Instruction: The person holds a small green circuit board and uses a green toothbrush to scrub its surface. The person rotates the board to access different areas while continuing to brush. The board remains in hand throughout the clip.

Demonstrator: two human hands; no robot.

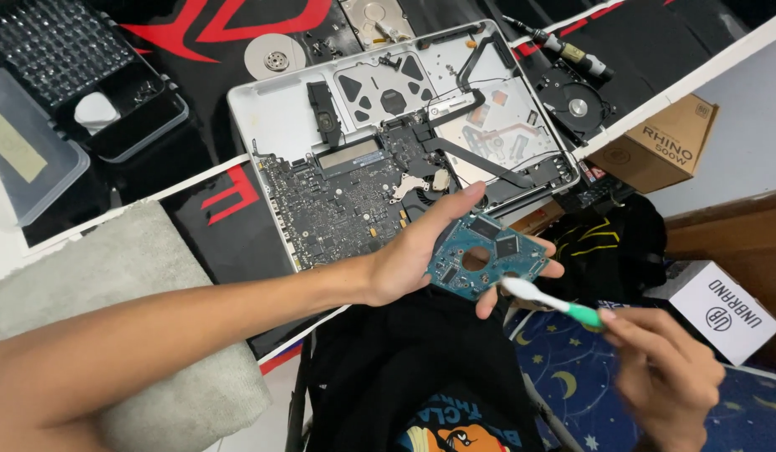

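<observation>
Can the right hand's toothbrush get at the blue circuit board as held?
Probably yes. The left hand holds the blue circuit board face-up by its edges, top surface bare. The toothbrush in the right hand has its head at the board's lower edge, nothing between.

Matt teal circuit board [486, 256], plastic toothbrush [552, 303]

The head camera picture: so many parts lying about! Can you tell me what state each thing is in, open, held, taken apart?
Laptop: opened up, bottom cover off, mainboard bare.
Small blue circuit board: held flat in the left hand.
Toothbrush: held by the right hand, head touching the board's edge.
Hard drive: opened, insides showing.
Silver disc: lying loose on the mat.
Fan: lying on the mat beside the laptop.
Cardboard box: closed.
</observation>
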